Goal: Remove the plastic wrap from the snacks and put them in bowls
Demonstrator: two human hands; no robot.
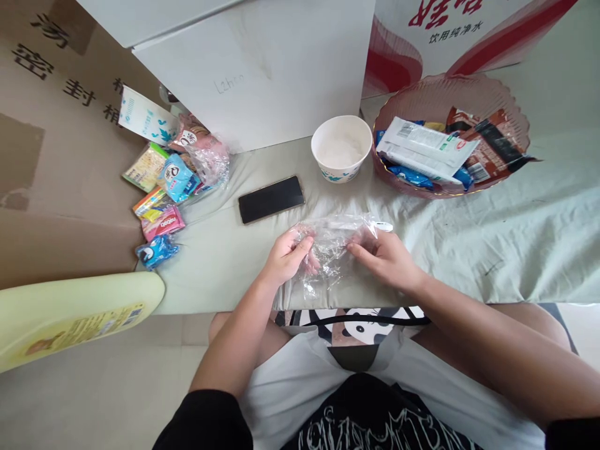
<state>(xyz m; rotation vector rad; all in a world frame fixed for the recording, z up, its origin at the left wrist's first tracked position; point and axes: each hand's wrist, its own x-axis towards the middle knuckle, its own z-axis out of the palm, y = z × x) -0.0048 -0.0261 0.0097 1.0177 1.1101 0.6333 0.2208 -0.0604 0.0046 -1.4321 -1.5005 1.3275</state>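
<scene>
A crinkled clear plastic bag (330, 250) is stretched between my two hands, just over the front part of the cloth. My left hand (293, 253) pinches its left side, thumb on top, with some fingers showing through the film. On the other side my right hand (382, 253) grips the bag between thumb and fingers. A small white object (384, 227) peeks out just behind my right hand; its kind is unclear. Behind my hands lie a dark phone (272, 200) and an upright white paper bowl (341, 150).
A pink scalloped basket (509, 94) at the back right holds several snack packets. At left, a heap of small packets (178, 175) and a paper cup (147, 115) rest against a cardboard box (70, 206). A yellow bottle (84, 312) juts in at lower left. White boxes (281, 69) stand behind.
</scene>
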